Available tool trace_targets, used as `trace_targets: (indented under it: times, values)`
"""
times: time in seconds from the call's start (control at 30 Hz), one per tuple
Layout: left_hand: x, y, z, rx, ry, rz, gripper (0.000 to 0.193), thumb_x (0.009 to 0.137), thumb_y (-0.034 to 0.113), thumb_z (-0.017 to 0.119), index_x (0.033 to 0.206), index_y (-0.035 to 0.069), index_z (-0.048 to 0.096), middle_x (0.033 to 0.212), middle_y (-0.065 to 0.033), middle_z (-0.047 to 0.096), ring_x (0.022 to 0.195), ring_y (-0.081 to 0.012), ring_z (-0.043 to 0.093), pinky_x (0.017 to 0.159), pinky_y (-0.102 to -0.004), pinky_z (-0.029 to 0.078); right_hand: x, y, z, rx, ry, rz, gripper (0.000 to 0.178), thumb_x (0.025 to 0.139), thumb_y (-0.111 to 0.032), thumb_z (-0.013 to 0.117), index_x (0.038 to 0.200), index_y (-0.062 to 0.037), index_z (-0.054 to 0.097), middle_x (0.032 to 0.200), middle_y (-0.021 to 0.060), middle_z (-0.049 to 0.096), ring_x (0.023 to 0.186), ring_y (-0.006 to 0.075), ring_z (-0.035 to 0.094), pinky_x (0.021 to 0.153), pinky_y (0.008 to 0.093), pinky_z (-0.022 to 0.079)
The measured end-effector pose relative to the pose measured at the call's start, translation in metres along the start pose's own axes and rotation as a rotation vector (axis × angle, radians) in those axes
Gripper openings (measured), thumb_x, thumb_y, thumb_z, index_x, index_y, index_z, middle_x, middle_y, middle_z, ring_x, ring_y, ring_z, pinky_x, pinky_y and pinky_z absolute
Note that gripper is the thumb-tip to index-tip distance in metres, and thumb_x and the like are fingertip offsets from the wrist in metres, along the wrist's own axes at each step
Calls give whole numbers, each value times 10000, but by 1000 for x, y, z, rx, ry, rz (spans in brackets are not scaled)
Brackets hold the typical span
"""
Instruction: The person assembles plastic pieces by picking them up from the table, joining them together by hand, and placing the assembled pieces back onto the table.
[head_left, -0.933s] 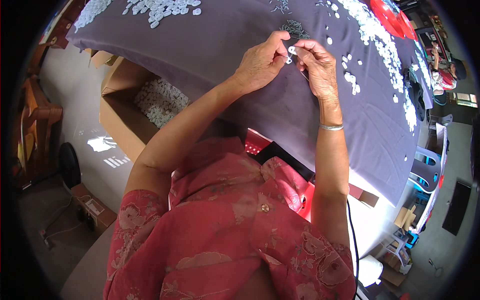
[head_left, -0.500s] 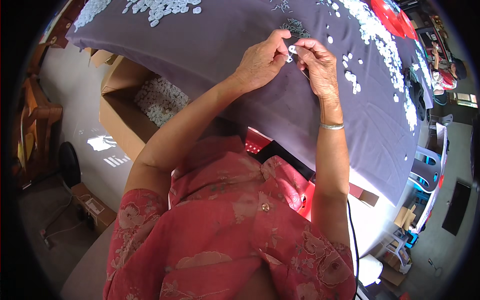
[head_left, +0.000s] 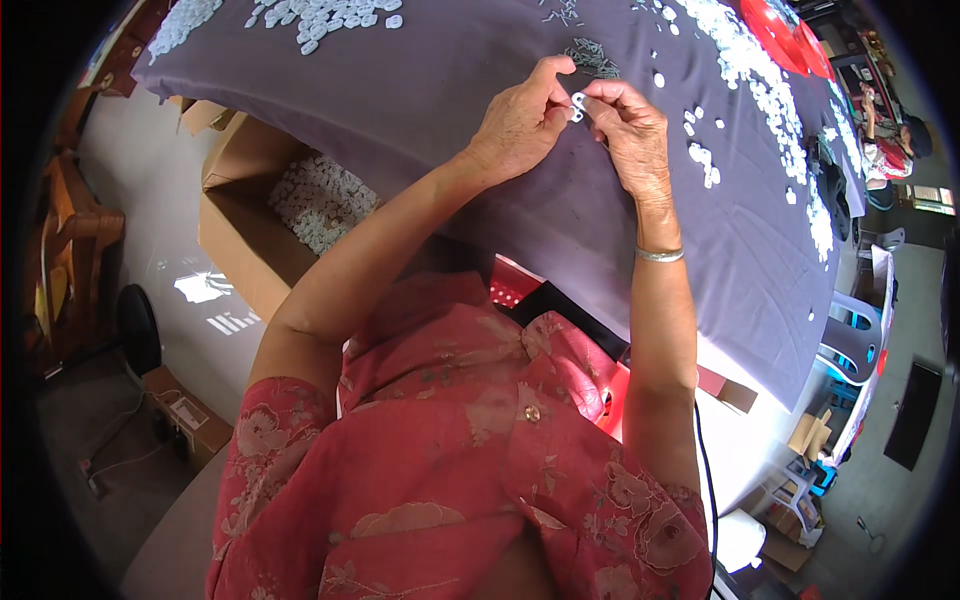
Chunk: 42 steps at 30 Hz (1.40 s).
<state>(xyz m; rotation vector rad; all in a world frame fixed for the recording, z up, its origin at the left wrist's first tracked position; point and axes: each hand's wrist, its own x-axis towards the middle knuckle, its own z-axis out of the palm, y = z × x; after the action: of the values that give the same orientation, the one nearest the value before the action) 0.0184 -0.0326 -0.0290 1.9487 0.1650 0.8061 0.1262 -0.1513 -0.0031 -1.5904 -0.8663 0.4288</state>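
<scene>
Over the grey-purple tablecloth [head_left: 470, 60], a small white plastic piece [head_left: 578, 106] with ring-like openings sits between my two hands. My left hand [head_left: 520, 125] pinches its left side between thumb and index finger. From the other side, the fingertips of my right hand [head_left: 632, 135] close on the same piece; whether they also hold something smaller cannot be made out. Just beyond the hands lies a small heap of thin, dark grey-green screw-like pins [head_left: 592, 58]. A few loose white pieces [head_left: 704, 162] rest on the cloth to the right of my right hand.
Larger piles of white pieces cover the table's far left [head_left: 330, 15] and right side [head_left: 765, 85]. Red round dishes [head_left: 780, 35] stand at the far right. Below the table's left edge, an open cardboard box [head_left: 235, 215] holds many white pieces. Another person [head_left: 890, 155] is at the far right.
My right hand has shifted slightly left and its fingers have drawn closer to the piece. The white piece has turned a little. A thin, light sliver below the right fingers no longer shows.
</scene>
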Motion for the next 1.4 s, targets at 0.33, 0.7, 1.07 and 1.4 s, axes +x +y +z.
trace_targets:
  times: [0.33, 0.7, 1.07, 1.4]
  values:
    - [-1, 13, -5, -32, -31, -166, 438, 845, -6, 565, 1250, 59, 412, 869, -73, 609, 844, -191, 626, 797, -311, 489, -1, 2, 2, -19, -6, -53, 73, 862, -6, 614, 913, -22, 663, 713, -41, 568, 595, 31, 469, 535, 178, 389]
    - [-1, 6, -3, -49, 10, -110, 430, 829, -18, 556, 1227, 62, 413, 856, -90, 623, 780, -231, 632, 721, -335, 496, -4, 11, 7, 36, -2, -166, 127, 831, 77, 614, 926, -8, 625, 830, -20, 593, 709, 24, 535, 606, 167, 450]
    - [0, 6, -7, -84, -94, -113, 389, 867, 50, 565, 1241, 65, 460, 880, -65, 622, 788, -156, 618, 747, -291, 496, -11, -1, 4, -357, 19, -280, 203, 739, 53, 702, 894, -49, 619, 798, -56, 582, 655, 4, 504, 571, 161, 435]
    - [2, 9, -8, -219, -126, -172, 331, 919, 103, 540, 1235, 40, 464, 906, -64, 632, 789, -130, 608, 746, -267, 495, -14, -4, 4, -382, 48, -297, 222, 710, 64, 672, 891, -48, 610, 778, -42, 574, 613, 10, 485, 541, 171, 419]
